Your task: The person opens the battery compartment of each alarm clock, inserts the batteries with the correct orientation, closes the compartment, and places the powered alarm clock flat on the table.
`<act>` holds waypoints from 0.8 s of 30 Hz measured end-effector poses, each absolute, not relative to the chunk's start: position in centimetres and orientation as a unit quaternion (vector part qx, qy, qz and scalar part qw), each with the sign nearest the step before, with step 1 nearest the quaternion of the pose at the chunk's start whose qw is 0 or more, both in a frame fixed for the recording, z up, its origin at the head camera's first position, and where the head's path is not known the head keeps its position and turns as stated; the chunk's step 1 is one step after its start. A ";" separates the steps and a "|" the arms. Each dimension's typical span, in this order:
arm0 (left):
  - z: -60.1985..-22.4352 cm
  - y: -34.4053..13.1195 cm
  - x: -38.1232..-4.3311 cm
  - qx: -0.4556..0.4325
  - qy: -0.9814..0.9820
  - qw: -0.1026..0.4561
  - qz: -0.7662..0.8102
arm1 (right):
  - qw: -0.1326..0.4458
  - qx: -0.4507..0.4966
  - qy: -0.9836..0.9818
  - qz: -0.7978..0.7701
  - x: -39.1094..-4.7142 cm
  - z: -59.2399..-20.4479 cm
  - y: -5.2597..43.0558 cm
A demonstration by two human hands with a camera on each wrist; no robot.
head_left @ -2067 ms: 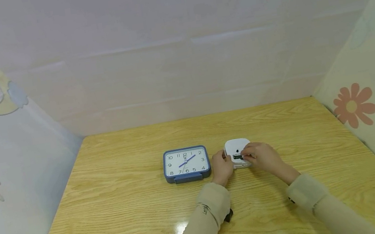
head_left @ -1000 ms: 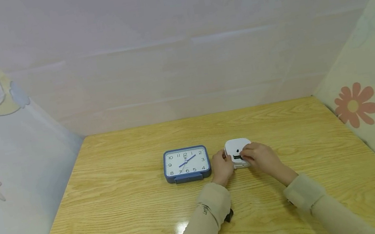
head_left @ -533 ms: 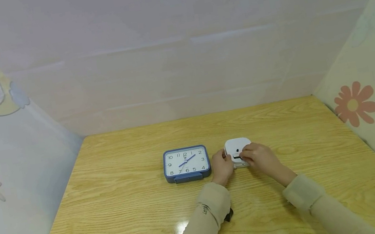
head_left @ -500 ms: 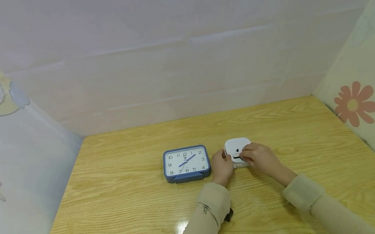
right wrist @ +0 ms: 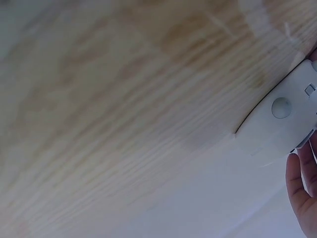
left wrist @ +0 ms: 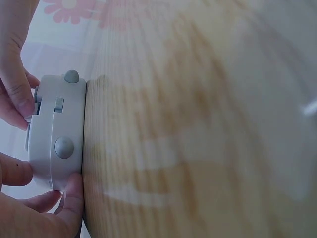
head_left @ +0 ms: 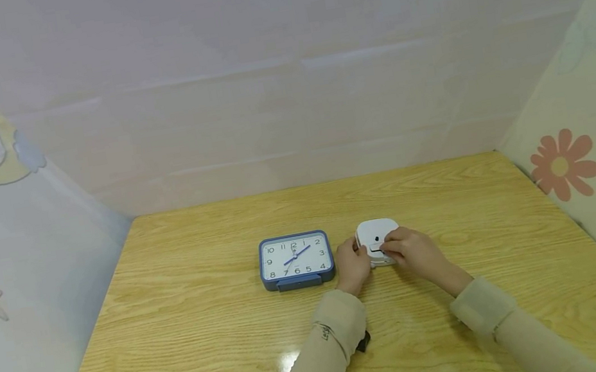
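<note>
A small white alarm clock [head_left: 377, 228] with rounded corners lies back side up on the table. My left hand [head_left: 354, 267] grips its left edge; in the left wrist view, thumb and fingers hold the clock's side, near two round grey feet. My right hand [head_left: 417, 250] bends over the back and pinches a small white battery cover [head_left: 375, 247] at the compartment. That cover lies over most of the opening, a thin dark line showing along its lower side. Fingertips hide its right end. Above the compartment sits a black knob [head_left: 376, 238].
A blue rectangular alarm clock [head_left: 295, 259] lies face up just left of my left hand. A small black object [head_left: 363, 341] shows beside the left sleeve. The wooden table [head_left: 211, 343] meets printed cloth walls at the back and sides.
The dark compartment opening seen earlier is now mostly covered by white, as the right hand brought the battery cover over it. The left hand and both clocks have stayed in place.
</note>
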State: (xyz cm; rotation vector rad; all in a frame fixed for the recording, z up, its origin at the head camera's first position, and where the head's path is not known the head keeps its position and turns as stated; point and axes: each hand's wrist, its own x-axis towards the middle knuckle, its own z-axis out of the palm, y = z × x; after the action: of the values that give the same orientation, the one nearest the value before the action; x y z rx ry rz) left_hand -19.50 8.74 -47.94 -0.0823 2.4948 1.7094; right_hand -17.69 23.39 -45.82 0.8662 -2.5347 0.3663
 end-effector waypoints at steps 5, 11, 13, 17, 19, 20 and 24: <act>-47.9 8.7 -19.4 -0.028 0.822 0.058 0.565 | 0.168 0.250 -0.932 0.204 -17.8 -45.9 23.5; -47.8 8.8 -19.4 -0.026 0.827 0.056 0.559 | 0.123 0.179 -0.935 0.280 -18.0 -46.0 23.7; -47.8 8.8 -19.3 -0.025 0.828 0.054 0.558 | 0.116 0.164 -0.935 0.294 -18.0 -46.0 23.7; -47.7 8.8 -19.3 -0.024 0.831 0.048 0.554 | 0.098 0.119 -0.936 0.318 -18.0 -45.9 23.7; -47.7 8.8 -19.3 -0.024 0.830 0.048 0.555 | 0.078 0.092 -0.939 0.322 -18.1 -45.8 23.7; -47.7 8.7 -19.3 -0.024 0.830 0.050 0.554 | 0.067 0.083 -0.942 0.320 -18.1 -45.7 23.8; -47.7 8.7 -19.3 -0.023 0.829 0.055 0.556 | 0.017 0.058 -0.945 0.321 -18.4 -45.5 23.9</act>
State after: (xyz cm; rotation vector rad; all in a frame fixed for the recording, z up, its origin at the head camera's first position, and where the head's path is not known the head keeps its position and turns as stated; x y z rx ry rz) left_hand -19.34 8.72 -47.67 -0.0685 2.5173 1.6889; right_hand -18.42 23.88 -45.49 0.1802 -2.9372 0.9978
